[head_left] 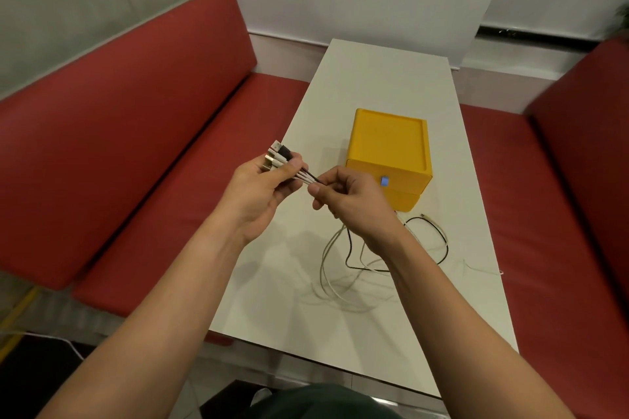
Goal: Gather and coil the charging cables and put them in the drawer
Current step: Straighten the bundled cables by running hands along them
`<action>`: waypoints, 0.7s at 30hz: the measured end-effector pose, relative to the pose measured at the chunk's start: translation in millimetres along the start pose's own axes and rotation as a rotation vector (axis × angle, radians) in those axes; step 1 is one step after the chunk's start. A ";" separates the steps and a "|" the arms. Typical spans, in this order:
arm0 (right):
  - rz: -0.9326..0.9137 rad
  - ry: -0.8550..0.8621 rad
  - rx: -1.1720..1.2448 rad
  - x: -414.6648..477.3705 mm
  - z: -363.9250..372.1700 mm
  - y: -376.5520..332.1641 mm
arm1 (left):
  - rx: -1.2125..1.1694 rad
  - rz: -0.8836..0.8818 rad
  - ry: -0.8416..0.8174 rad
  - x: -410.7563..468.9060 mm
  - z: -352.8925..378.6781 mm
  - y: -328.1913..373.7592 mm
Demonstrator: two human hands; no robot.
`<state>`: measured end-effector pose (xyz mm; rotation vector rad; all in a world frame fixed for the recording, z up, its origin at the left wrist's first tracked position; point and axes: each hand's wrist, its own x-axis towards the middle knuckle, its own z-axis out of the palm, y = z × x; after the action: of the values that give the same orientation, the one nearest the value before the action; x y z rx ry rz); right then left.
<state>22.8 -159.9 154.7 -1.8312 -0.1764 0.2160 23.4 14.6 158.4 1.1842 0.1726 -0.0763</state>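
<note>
The head view looks down on a white surface [374, 85] that stands between two red benches [136, 133]. The left hand [262, 190] is closed around a bundle of charging cables [340, 269] just behind their plugs. The plug ends [277, 156] stick out of the fist toward 10 o'clock; some are white, one is black, and one looks gold. The right hand [350, 201] is just beside the left one, at its 3 o'clock. Its thumb and forefinger are pressed together on the strands where they come out of the left fist, and the other fingers are curled in.

From the right hand the cables hang down to the surface, partly hidden behind the right wrist. There they lie in loose, uneven loops at 6 o'clock from the hands. Most of the strands are white and at least one is black. One loop reaches out toward 4 o'clock, and a small connector [423, 215] lies there, near the corner of the box.

A yellow drawer box [388, 143] stands on the surface at 2 o'clock from the hands. Its front shows two drawers, and both look closed. A small blue tab [385, 181] sits on the upper front, just beside the right knuckles. How many cables are in the bundle I cannot tell.
</note>
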 end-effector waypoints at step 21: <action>-0.006 -0.081 -0.056 13.2 -44.9 -29.0 | 0.883 -0.187 -0.470 25.3 3.3 71.0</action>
<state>46.1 -191.1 193.5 -1.8783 -0.2465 0.2843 59.3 39.0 220.1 1.9831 -0.1938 -0.6404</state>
